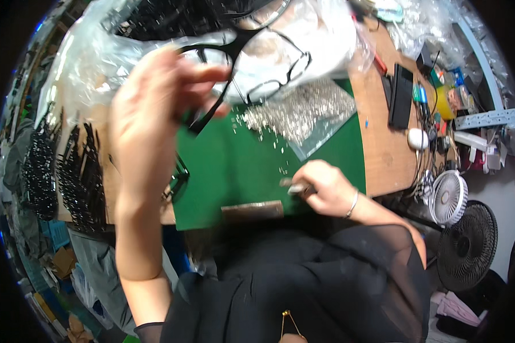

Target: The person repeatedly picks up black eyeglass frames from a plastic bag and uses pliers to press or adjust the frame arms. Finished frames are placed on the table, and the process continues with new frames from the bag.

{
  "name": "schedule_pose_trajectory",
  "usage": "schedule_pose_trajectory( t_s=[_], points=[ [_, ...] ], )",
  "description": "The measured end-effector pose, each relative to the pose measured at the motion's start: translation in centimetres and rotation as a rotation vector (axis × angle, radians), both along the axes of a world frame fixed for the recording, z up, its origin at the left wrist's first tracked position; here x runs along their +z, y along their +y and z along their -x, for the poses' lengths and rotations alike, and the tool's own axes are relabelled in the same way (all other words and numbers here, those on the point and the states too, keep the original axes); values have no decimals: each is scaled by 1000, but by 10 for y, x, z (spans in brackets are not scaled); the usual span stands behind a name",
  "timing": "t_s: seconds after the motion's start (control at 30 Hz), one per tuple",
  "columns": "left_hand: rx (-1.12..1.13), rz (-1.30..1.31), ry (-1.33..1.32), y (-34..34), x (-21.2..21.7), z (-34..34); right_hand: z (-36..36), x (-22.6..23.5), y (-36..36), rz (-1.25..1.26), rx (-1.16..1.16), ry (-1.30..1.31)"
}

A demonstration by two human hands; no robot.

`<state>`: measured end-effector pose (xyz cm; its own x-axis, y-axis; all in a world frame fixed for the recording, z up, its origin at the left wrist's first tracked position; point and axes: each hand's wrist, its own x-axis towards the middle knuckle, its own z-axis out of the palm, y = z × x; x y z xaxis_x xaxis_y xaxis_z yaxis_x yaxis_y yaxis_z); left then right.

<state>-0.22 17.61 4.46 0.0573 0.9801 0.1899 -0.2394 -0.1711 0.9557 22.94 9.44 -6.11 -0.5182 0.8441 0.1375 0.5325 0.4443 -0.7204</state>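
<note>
My left hand (154,97) is raised over the left part of the green mat (229,166). Its fingers close on a black eyeglass frame (234,48), held up near the camera and blurred. Lower on the right, my right hand (326,186) is closed near the mat's front edge, with a short silvery piece (297,187) showing at its fingertips; I cannot make out its kind. Beyond it lies a clear plastic bag (317,111) of small silvery pieces, some spilled onto the mat. Another black eyeglass frame (266,88) is behind the raised one.
Bundles of black eyeglass parts (80,171) lie at the left table edge. Plastic wrapping (91,63) with more black frames covers the back. On the right are a black phone (401,94), cables and two fans (448,198). A brown block (252,210) sits at the front edge.
</note>
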Motion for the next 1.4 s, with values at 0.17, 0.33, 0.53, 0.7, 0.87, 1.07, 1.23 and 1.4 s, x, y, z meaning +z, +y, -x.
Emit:
schedule_pose_trajectory(
  t_s=[0.17,0.33,0.53,0.7,0.87,1.07,1.23,1.4],
  points=[
    [-116,371,-139,-97,-3,19,1,21,10,236,-116,-191],
    [23,344,-203,-136,-39,3,10,-25,17,167,-185,-271],
    [-86,300,-185,-151,-72,-11,10,-27,22,159,-42,-333],
    [3,347,9,-146,-73,-21,14,-32,19,107,-46,-412],
    [-12,289,-21,-142,-77,-26,12,-32,18,8,-30,-436],
    [-112,185,106,-136,-88,-33,12,22,3,511,-170,70],
    [1,84,358,-138,-88,-56,24,39,-22,629,-202,478],
    [49,73,417,-141,-90,-61,25,32,-29,673,-238,520]
  ],
)
